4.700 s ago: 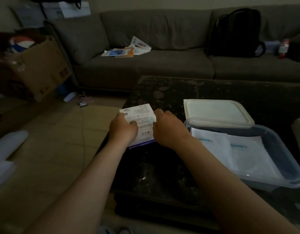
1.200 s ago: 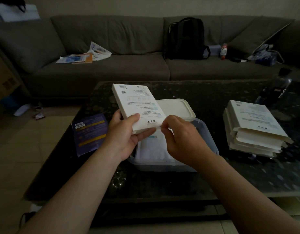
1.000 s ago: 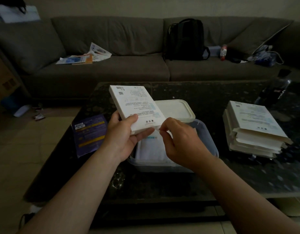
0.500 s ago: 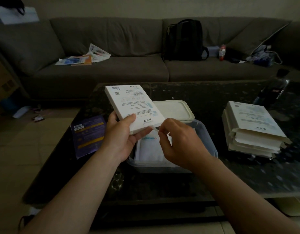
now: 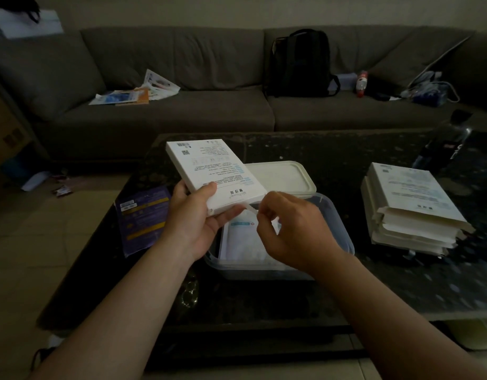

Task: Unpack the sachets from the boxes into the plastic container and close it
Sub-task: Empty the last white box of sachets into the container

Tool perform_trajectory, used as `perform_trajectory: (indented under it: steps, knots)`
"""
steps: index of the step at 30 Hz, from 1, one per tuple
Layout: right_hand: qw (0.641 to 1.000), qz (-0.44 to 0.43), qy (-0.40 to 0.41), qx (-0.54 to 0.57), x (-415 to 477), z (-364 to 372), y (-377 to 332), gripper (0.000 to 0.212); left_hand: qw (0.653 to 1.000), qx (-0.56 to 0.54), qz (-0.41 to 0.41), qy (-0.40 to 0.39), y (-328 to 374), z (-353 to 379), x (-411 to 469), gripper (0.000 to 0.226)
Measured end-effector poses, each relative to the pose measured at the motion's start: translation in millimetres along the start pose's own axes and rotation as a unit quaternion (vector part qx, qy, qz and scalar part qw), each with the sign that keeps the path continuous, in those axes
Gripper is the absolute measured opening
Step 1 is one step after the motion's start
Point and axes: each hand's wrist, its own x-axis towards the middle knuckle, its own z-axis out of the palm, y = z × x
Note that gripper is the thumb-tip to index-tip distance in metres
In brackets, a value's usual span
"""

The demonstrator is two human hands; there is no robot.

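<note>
My left hand (image 5: 194, 220) grips a flat white box (image 5: 212, 167) printed with small text, held tilted above the near-left part of the clear plastic container (image 5: 343, 237). My right hand (image 5: 291, 231) pinches a thin strip or flap (image 5: 250, 208) at the box's near end, pulled slightly away from it. White sachets (image 5: 242, 237) lie inside the container. Its white lid (image 5: 280, 176) leans on the container's far rim. A stack of white boxes (image 5: 412, 207) stands to the right on the dark table.
A purple packet (image 5: 143, 218) lies on the dark glass table (image 5: 346, 154) at the left edge. A dark bottle (image 5: 445, 141) stands at the far right. Behind is a grey sofa (image 5: 182, 113) with a black backpack (image 5: 300, 64) and scattered papers (image 5: 135, 91).
I carried the box from the table's left edge to above the container. Over the last second my right hand has drawn the strip a little away from the box's end.
</note>
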Motion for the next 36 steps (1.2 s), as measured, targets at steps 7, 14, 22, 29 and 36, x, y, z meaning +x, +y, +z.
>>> perform_trajectory:
  steps: [7,14,22,29,36]
  knots:
    - [0.864,0.423,0.078,0.263,21,-3,2,0.021,0.999,-0.023,-0.02,-0.03,-1,1,-3,0.044]
    - [0.727,0.481,-0.028,0.49,27,-10,0,0.041,0.996,-0.005,-0.011,-0.083,-6,6,-8,0.044]
    - [0.693,0.452,0.01,0.561,27,-9,-2,0.028,0.996,0.011,-0.005,-0.091,-6,6,-9,0.042]
    - [0.69,0.425,0.035,0.585,26,-5,-2,0.03,0.997,0.012,-0.006,-0.082,-4,7,-8,0.037]
    - [0.714,0.394,0.033,0.578,26,-6,3,0.037,0.995,0.022,-0.073,-0.062,0,3,-7,0.033]
